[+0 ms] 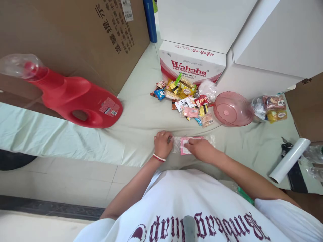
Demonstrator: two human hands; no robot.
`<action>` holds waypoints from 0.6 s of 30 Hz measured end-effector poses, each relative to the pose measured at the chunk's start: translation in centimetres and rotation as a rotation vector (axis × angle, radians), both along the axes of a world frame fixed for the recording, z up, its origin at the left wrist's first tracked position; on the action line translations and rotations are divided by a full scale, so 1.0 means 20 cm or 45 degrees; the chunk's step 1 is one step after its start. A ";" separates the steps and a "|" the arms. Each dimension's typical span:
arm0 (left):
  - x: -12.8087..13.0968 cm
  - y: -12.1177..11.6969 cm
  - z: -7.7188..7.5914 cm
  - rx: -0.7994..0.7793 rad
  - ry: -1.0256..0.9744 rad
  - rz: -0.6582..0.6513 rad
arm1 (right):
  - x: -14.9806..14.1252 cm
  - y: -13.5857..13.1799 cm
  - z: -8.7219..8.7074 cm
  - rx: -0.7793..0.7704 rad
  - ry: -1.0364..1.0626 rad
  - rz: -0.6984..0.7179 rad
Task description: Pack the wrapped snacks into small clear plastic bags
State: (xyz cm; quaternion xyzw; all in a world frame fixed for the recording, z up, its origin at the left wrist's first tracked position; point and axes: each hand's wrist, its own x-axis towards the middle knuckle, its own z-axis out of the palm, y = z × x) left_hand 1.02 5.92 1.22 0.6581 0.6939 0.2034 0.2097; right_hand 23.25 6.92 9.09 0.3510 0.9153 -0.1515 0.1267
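A clear plastic bag [176, 144] lies on the cloth in front of me with a flat pink packet [185, 151] in it. My left hand [163, 145], wearing a ring and a beaded bracelet, is closed on the bag's left end. My right hand [202, 150] reaches over from the right, its fingers closed at the pink packet; part of the packet is hidden beneath it. Just beyond my hands is a heap of small wrapped snacks [185, 92]. A pink transparent bowl [227, 109] stands to the right of that heap.
Behind the snacks is a Wahaha water carton [193, 64]. A large red bottle [80, 101] lies at left before a brown cardboard box [75, 40]. At right are a bag of snacks [275, 107] and a roll of clear film [289, 160]. The cloth's near edge drops to a tiled floor.
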 end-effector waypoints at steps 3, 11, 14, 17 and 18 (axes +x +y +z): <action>-0.08 -0.02 0.03 -0.064 -0.133 -0.011 | 0.01 -0.11 -0.07 0.035 0.008 0.011; -0.06 -0.02 0.16 -0.388 -0.263 0.144 | -0.01 -0.21 -0.10 0.093 0.079 -0.087; -0.01 -0.02 0.18 -0.456 0.046 0.054 | -0.02 -0.24 -0.09 0.072 0.115 -0.135; -0.02 -0.08 0.19 -0.460 0.037 -0.140 | -0.02 -0.24 -0.09 0.033 0.151 -0.175; -0.02 -0.10 0.19 -0.406 -0.035 -0.154 | -0.02 -0.25 -0.09 0.020 0.168 -0.185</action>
